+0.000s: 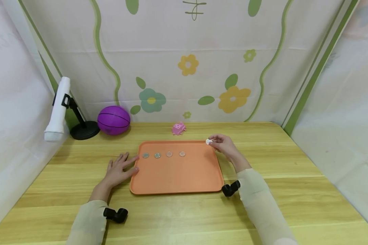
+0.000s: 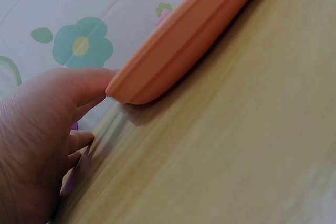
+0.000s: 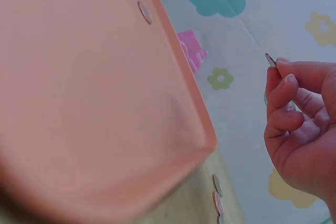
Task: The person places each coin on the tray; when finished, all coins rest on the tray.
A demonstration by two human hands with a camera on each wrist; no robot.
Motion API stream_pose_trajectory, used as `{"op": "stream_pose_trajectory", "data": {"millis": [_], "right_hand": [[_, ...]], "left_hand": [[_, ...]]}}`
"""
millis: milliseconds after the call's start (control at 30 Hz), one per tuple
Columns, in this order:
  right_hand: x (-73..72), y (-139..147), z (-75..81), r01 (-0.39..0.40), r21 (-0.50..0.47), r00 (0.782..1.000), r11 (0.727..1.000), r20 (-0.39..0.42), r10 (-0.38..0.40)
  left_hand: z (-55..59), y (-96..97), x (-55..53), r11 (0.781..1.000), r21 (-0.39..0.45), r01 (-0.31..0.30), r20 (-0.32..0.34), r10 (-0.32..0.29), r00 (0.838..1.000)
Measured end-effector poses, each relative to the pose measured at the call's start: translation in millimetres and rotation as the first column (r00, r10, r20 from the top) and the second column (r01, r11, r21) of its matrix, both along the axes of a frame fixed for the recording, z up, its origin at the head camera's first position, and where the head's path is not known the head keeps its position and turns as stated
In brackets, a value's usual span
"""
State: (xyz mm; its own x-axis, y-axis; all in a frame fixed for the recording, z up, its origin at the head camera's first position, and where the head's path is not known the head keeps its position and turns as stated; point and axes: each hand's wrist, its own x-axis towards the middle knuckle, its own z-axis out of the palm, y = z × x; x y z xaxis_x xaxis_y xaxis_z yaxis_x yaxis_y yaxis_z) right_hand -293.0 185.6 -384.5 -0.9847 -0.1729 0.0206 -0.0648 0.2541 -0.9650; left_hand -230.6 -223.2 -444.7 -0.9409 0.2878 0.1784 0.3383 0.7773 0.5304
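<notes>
An orange tray (image 1: 171, 177) lies on the table, with several round coins (image 1: 169, 154) in a row along its upper left part. My right hand (image 1: 225, 146) pinches another coin (image 1: 209, 141) between thumb and fingertips, held above the tray's far right corner. The right wrist view shows this coin (image 3: 270, 60) edge-on, with the other fingers curled below it. At the tray's left side, my left hand (image 1: 118, 172) rests with fingers spread, touching the rim. In the left wrist view the hand (image 2: 37, 129) meets the tray's corner (image 2: 131, 87).
More coins (image 3: 218, 203) lie on the table beside the tray in the right wrist view. Behind the tray sits a small pink toy (image 1: 179, 128). A purple ball (image 1: 113, 120) and a white cylinder on a black stand (image 1: 84, 130) are at the back left. A patterned curtain (image 1: 171, 34) closes the back.
</notes>
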Motion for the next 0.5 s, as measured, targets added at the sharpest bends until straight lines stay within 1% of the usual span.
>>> {"op": "stream_pose_trajectory", "data": {"millis": [100, 200, 300, 500], "right_hand": [[-6.2, -9, -1.3, 0.0, -0.003, 1.0, 1.0, 0.029, 0.0], [-11.2, -16, -7.6, -0.004, -0.027, 0.998, 1.0, 0.068, 0.006], [-12.6, -24, -14.0, 0.003, -0.046, 0.993, 0.999, 0.116, 0.002], [-14.4, -39, -27.0, 0.036, -0.028, 0.982, 0.999, 0.187, -0.03]], "left_hand": [[0.4, 0.2, 0.4, 1.0, 0.001, 0.001, 0.002, -0.001, 1.0], [0.9, 0.6, 0.7, 1.0, 0.0, 0.002, 0.002, -0.002, 1.0], [1.5, 0.9, 1.0, 1.0, -0.001, 0.002, 0.002, -0.002, 1.0], [2.9, 1.1, 1.3, 1.0, 0.0, -0.001, 0.01, 0.001, 1.0]]}}
